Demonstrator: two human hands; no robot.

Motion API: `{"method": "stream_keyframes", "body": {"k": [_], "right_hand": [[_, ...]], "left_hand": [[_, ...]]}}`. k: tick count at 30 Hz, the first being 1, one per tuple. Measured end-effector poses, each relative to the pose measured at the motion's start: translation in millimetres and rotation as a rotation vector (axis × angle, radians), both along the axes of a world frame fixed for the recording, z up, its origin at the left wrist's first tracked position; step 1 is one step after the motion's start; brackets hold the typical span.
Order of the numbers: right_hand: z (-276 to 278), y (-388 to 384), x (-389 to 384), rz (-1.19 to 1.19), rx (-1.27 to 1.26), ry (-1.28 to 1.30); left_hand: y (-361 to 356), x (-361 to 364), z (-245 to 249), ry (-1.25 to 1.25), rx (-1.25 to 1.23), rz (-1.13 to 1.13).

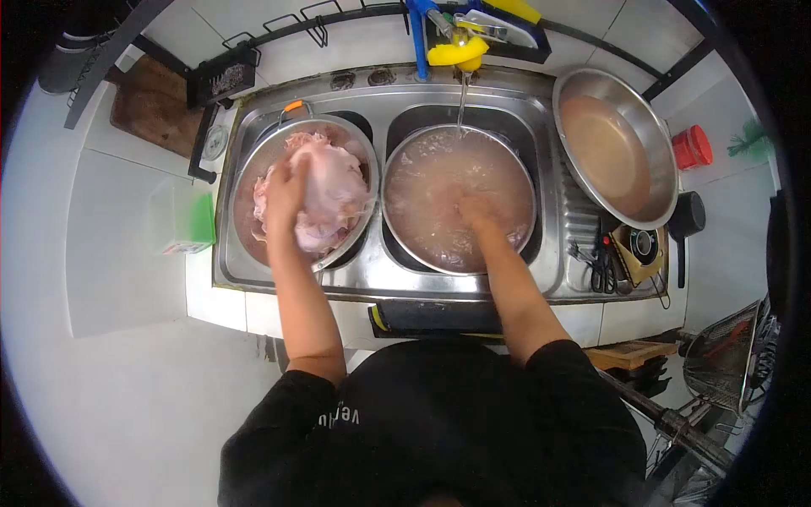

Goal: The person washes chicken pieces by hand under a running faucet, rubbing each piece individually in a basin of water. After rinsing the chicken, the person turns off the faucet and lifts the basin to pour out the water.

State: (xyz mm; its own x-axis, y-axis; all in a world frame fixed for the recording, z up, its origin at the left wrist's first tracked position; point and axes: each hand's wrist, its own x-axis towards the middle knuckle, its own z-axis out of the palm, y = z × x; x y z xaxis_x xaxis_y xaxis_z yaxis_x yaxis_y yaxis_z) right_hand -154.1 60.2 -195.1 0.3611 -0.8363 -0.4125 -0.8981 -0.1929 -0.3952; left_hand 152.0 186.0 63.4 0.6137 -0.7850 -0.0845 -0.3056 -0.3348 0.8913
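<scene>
My left hand (pixel 287 190) reaches into a metal colander-like bowl (pixel 245 203) in the left sink basin, its fingers apart and touching the heap of pale pink raw meat (pixel 329 186), which looks like chicken. Part of that heap is blurred. My right hand (pixel 475 209) dips into a large round metal bowl (pixel 393 241) in the right basin. Cloudy pinkish water (pixel 431 186) fills this bowl and hides the fingers, so whatever they may hold is not visible. A thin stream runs into the water from the faucet (pixel 460 55), which has a yellow piece on it.
On the drainboard at right sits a tilted steel bowl (pixel 659 182) of cloudy liquid. Near it lie black-handled scissors (pixel 603 269) and a small boxed item (pixel 640 247). A wire rack (pixel 317 25) lines the back wall; a green-and-clear container (pixel 198 218) stands left.
</scene>
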Motion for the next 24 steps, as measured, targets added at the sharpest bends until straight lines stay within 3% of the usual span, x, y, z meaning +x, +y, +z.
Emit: {"method": "stream_keyframes", "body": {"k": [1, 3, 4, 6, 7, 8, 10, 12, 13, 15, 16, 17, 19, 20, 21, 22, 23, 24], "right_hand": [[-22.2, 0.4, 3.6, 0.001, -0.002, -0.001], [-51.9, 5.0, 9.3, -0.196, -0.14, -0.601], [-26.8, 6.2, 13.0, -0.185, -0.14, -0.601], [64.2, 16.7, 20.7, 0.062, -0.016, -0.236], [55.5, 11.3, 19.9, 0.067, -0.011, -0.228], [42.4, -2.1, 18.1, 0.016, 0.1, -0.371], [41.1, -15.7, 9.6, -0.031, 0.208, -0.51], [70.0, -22.7, -2.9, -0.351, 0.552, -0.943], [82.0, -26.4, -7.5, -0.357, 0.546, -0.94], [98.4, -34.3, -17.3, -0.633, 0.663, -0.75], [95.8, -36.5, -22.1, -0.646, 0.66, -0.75], [91.9, -38.2, -26.0, -0.629, 0.657, -0.863], [77.0, -36.1, -29.2, -0.614, 0.647, -0.98], [59.5, -29.2, -26.6, -0.537, 0.409, -0.974], [40.8, -24.9, -22.3, -0.457, 0.175, -0.957], [35.9, -18.6, -14.1, -0.562, 0.252, -0.858], [31.5, -12.7, -9.7, -0.57, 0.255, -0.857], [52.5, -0.7, -0.7, -0.524, 0.368, -0.984]], "left_hand": [[0.6, 9.9, -4.9, -0.001, -0.002, 0.001], [0.2, 27.4, -32.9, -0.807, 0.028, 0.149], [-3.1, 28.0, -46.2, -0.763, 0.002, 0.086], [-20.5, -14.4, -48.1, -0.398, -0.127, -0.068], [-27.9, -41.2, -46.9, -0.179, -0.033, -0.164], [-36.0, -66.8, -47.6, 0.043, 0.056, -0.256], [-54.7, -95.5, -119.3, 0.159, -0.089, -0.481], [-57.4, -129.4, -130.3, 0.269, -0.05, -0.697], [-63.5, -138.4, -141.8, 0.274, -0.053, -0.704], [-76.1, -153.0, -161.4, 0.197, -0.017, -0.709], [-84.7, -156.6, -158.8, 0.33, 0.113, -0.654], [-91.5, -157.8, -176.0, 0.333, 0.115, -0.666], [-103.3, -156.5, -230.2, 0.444, 0.141, -0.444], [-104.8, -159.8, -229.5, 0.441, 0.141, -0.451], [-104.1, -164.6, -227.6, 0.601, 0.108, -0.282], [-101.1, -168.5, -221.0, 0.758, 0.079, -0.106], [-99.1, -168.5, -214.3, 0.757, 0.086, -0.109], [-97.2, -167.7, -196.6, 0.915, 0.068, -0.109]]}}
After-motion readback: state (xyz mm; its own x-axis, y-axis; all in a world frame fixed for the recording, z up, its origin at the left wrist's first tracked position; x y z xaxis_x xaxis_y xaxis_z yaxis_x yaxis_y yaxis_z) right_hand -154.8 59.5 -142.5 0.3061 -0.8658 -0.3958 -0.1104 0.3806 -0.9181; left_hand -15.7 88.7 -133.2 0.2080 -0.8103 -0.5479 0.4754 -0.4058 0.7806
